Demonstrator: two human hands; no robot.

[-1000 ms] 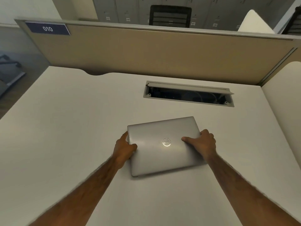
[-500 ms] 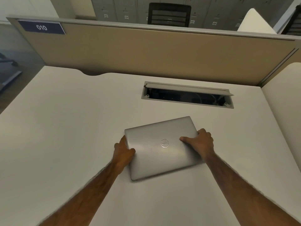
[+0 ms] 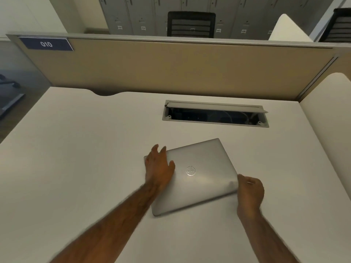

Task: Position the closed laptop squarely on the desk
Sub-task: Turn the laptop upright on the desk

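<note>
The closed laptop (image 3: 191,177) lies flat on the desk (image 3: 76,158), a little in front of the middle, with its lid and round logo facing up. It is not square to the desk: its far right corner points toward the cable slot (image 3: 215,115), and its edges run at a clear slant to the desk edge and to the divider panel (image 3: 171,69) behind.

The left hand (image 3: 159,168) rests on the left part of the lid, near the far left corner. Its fingers are spread and flat, not gripping anything; I think the palm presses down there so that this side works as a pivot or a push point. The right hand (image 3: 249,190) is at the near right corner of the laptop. Its fingers are curled and seem to touch the edge, but the hand is blurred, so I cannot tell if they really pinch the corner or only push against it. In my judgement the two hands sit at opposite corners because this gives the best turning of a flat thing without lifting it.

Counting: one laptop, two hands, one desk with one open cable slot, one divider panel with one blue number plate (image 3: 46,44). Behind the panel there are two dark chairs, one in the middle (image 3: 190,24) and one at the right edge (image 3: 337,25), and a row of grey lockers (image 3: 136,14).
</note>
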